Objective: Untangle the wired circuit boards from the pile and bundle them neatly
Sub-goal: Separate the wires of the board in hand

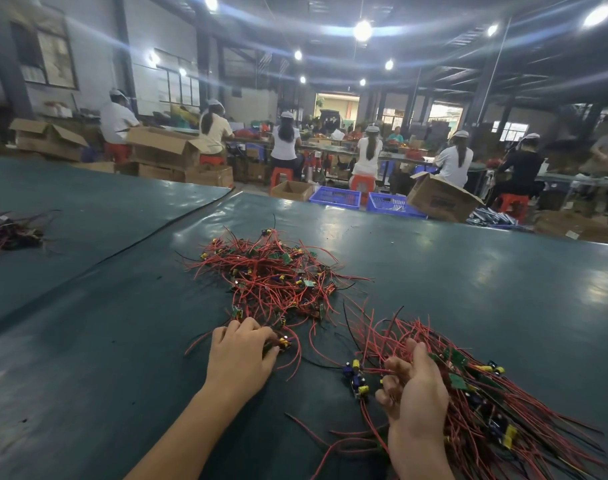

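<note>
The pile (275,275) of wired boards lies mid-desk (469,271), and the bundle (475,393) fans out near right. The left hand (242,351) curls its fingers onto a board (284,342) at the pile's near edge. The right hand (415,389) wraps the bundle's wires. The leads look light, springy and prone to snagging, so lifting by the stiff board seems safer than pulling the wire.

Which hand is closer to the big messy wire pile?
Left. The left hand pinches a circuit board at the near edge of the pile; the right hand grips a separate bundle to its right, nearer the person.
</note>
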`<state>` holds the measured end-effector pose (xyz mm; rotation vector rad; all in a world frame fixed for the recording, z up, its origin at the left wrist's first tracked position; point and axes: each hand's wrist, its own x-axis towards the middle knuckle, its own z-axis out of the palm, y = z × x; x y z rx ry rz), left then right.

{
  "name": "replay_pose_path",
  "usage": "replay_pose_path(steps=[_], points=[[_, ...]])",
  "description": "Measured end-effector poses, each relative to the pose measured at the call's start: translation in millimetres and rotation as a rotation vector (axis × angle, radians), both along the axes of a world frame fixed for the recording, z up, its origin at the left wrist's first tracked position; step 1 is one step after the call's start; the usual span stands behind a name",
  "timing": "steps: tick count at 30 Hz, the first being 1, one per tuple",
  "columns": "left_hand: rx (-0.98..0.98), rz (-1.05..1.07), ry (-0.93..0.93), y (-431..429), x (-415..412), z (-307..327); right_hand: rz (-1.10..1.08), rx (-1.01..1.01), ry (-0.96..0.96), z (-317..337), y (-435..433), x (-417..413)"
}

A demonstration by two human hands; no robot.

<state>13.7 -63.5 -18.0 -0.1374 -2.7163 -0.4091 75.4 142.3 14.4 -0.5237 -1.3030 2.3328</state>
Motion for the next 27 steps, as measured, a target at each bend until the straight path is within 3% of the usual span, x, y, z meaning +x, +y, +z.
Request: replay_pose_path(steps=[9,19,27], points=[[0.295,-0.13,0.154,-0.8,-0.7,1.7,0.044,0.066,-0.004,-3.4,-2.7,-1.5],[0.461,-0.371,0.583,12.2,10.4,22.2,0.137,0.174,0.022,-11.1,-5.2,-4.5],[0.516,-0.667,0.633,46.8,37.8,27.8,0.282,0.342,0.105,-13.4,-12.4,-0.3]])
